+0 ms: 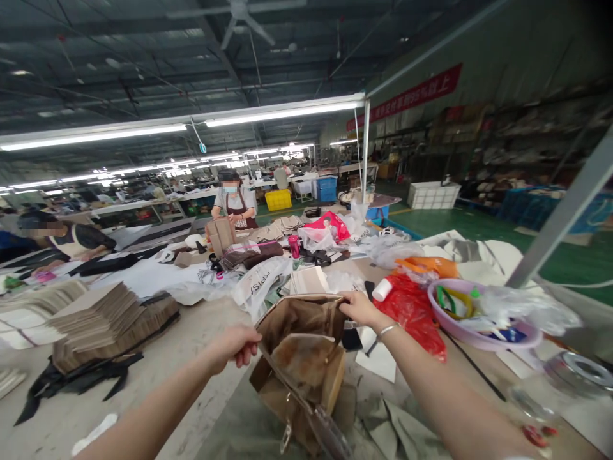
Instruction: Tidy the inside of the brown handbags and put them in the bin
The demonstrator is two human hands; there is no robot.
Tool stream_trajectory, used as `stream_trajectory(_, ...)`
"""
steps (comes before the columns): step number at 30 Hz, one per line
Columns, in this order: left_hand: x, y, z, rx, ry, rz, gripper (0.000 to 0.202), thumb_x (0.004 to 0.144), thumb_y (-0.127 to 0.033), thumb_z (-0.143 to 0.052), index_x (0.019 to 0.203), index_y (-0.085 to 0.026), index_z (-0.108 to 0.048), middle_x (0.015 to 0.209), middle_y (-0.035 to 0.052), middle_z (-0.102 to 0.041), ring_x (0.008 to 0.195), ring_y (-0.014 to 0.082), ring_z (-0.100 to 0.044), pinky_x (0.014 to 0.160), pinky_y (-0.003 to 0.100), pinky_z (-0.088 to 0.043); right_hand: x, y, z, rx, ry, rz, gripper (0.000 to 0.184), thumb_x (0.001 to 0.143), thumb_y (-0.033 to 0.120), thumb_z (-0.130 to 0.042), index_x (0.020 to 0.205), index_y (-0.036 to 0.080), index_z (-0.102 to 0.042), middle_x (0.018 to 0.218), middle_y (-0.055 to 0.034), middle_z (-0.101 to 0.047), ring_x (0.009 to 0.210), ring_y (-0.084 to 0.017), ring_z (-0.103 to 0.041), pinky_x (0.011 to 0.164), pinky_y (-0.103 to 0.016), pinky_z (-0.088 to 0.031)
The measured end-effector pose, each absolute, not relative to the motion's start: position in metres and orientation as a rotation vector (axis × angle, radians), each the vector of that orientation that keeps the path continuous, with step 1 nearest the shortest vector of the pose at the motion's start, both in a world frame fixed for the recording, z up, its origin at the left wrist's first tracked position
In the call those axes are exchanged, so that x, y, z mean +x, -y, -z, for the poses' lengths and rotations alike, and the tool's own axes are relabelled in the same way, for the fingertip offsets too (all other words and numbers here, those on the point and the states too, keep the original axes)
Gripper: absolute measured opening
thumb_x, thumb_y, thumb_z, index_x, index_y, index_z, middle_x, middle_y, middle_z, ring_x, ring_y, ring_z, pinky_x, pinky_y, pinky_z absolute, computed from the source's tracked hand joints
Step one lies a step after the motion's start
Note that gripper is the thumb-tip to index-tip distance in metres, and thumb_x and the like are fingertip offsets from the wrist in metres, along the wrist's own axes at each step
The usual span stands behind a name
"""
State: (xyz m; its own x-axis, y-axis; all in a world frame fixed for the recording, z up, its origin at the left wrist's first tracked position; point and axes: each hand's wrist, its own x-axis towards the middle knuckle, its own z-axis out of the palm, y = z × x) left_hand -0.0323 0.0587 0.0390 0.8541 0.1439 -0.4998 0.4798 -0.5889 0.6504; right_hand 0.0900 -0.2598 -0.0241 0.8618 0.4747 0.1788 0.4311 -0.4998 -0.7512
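Note:
A brown handbag (306, 358) stands on the table in front of me with its mouth spread wide, its tan lining showing. My left hand (237, 346) pinches the left edge of the opening, fingers curled round it. On the far right rim, my right hand (360, 309) grips the bag with thumb and fingers; a bracelet circles that wrist. From the near side hangs a metal clasp (286, 425), beside a dark strap (330, 434) at the bottom. The bag's underside is hidden from me.
Stacked brown pieces (98, 316) lie at left. On the right are a red plastic bag (412, 313), a purple basin (514, 342) and a glass jar (577, 374). Across the table a masked co-worker (234, 201) handles a brown bag (221, 236). A slanting metal post (560, 211) rises at right.

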Motion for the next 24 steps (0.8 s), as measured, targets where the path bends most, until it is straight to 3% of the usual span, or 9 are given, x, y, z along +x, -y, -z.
stream_trajectory(3, -0.048, -0.073, -0.037, 2.464, -0.410, 0.433, 0.043, 0.072, -0.056, -0.051, 0.060, -0.016, -0.058, 0.047, 0.0022, -0.059, 0.044, 0.0148, -0.054, 0.046, 0.024, -0.040, 0.089, 0.249, 0.043, -2.170, 0.630, -0.092, 0.022, 0.066, 0.015, -0.045, 0.075, 0.016, -0.065, 0.066, 0.0017, -0.064, 0.064, -0.015, -0.057, 0.058, -0.021, -0.041)
stream_trajectory(6, -0.046, -0.076, -0.056, 2.854, -0.198, 0.065, 0.044, 0.068, -0.056, -0.060, 0.093, -0.020, -0.066, 0.083, 0.0061, -0.070, 0.078, 0.0232, -0.065, 0.070, 0.031, -0.049, 0.089, 0.242, 0.052, -2.164, 0.625, -0.083, 0.023, 0.067, 0.016, -0.047, 0.078, 0.016, -0.066, 0.071, 0.0010, -0.066, 0.069, -0.015, -0.058, 0.062, -0.021, -0.042)
stream_trajectory(9, -0.032, -0.057, -0.067, 2.963, 0.251, -0.236, 0.048, 0.073, -0.047, -0.062, 0.117, -0.027, -0.059, 0.126, 0.0075, -0.055, 0.116, 0.0252, -0.051, 0.098, 0.035, -0.039, 0.090, 0.241, 0.052, -2.159, 0.636, -0.072, 0.024, 0.067, 0.015, -0.047, 0.080, 0.015, -0.068, 0.071, -0.0001, -0.067, 0.069, -0.016, -0.059, 0.063, -0.023, -0.043)
stream_trajectory(11, -0.017, -0.039, -0.063, 2.943, 0.500, -0.283, 0.048, 0.075, -0.043, -0.062, 0.120, -0.027, -0.057, 0.139, 0.0081, -0.041, 0.129, 0.0273, -0.036, 0.107, 0.041, -0.029, 0.090, 0.242, 0.050, -2.153, 0.661, -0.076, 0.029, 0.065, 0.013, -0.048, 0.085, 0.016, -0.069, 0.075, -0.0002, -0.068, 0.070, -0.016, -0.060, 0.066, -0.023, -0.045)
stream_trajectory(15, 0.015, -0.009, -0.045, 2.904, 0.670, -0.227, 0.044, 0.071, -0.041, -0.068, 0.112, -0.027, -0.063, 0.143, 0.0086, -0.034, 0.135, 0.0324, -0.021, 0.110, 0.053, -0.019, 0.087, 0.248, 0.045, -2.015, 0.747, -0.096, 0.054, 0.064, 0.012, -0.054, 0.117, 0.018, -0.061, 0.108, -0.0034, -0.066, 0.094, -0.018, -0.060, 0.085, -0.027, -0.045)
stream_trajectory(17, 0.027, -0.002, -0.038, 2.884, 0.716, -0.179, 0.036, 0.068, -0.041, -0.071, 0.101, -0.027, -0.068, 0.142, 0.0076, -0.036, 0.136, 0.0333, -0.020, 0.110, 0.055, -0.015, 0.084, 0.251, 0.041, -1.939, 0.746, -0.133, 0.057, 0.066, 0.016, -0.059, 0.123, 0.017, -0.056, 0.116, -0.0061, -0.063, 0.099, -0.019, -0.060, 0.087, -0.029, -0.045)
stream_trajectory(21, 0.037, -0.004, -0.029, 2.820, 0.800, -0.158, 0.018, 0.072, -0.039, -0.067, 0.081, -0.025, -0.070, 0.137, 0.0052, -0.043, 0.133, 0.0303, -0.029, 0.111, 0.053, -0.016, 0.079, 0.251, 0.032, -1.895, 0.809, -0.182, 0.045, 0.070, 0.033, -0.067, 0.111, 0.016, -0.065, 0.105, -0.0061, -0.067, 0.094, -0.020, -0.061, 0.086, -0.029, -0.046)
stream_trajectory(24, 0.039, -0.012, -0.025, 2.755, 0.845, -0.130, 0.018, 0.082, -0.033, -0.057, 0.079, -0.022, -0.070, 0.125, 0.0062, -0.055, 0.118, 0.0213, -0.049, 0.106, 0.039, -0.033, 0.076, 0.245, 0.027, -1.890, 0.845, -0.181, 0.036, 0.074, 0.040, -0.064, 0.101, 0.017, -0.069, 0.094, -0.0035, -0.070, 0.087, -0.020, -0.062, 0.082, -0.028, -0.047)
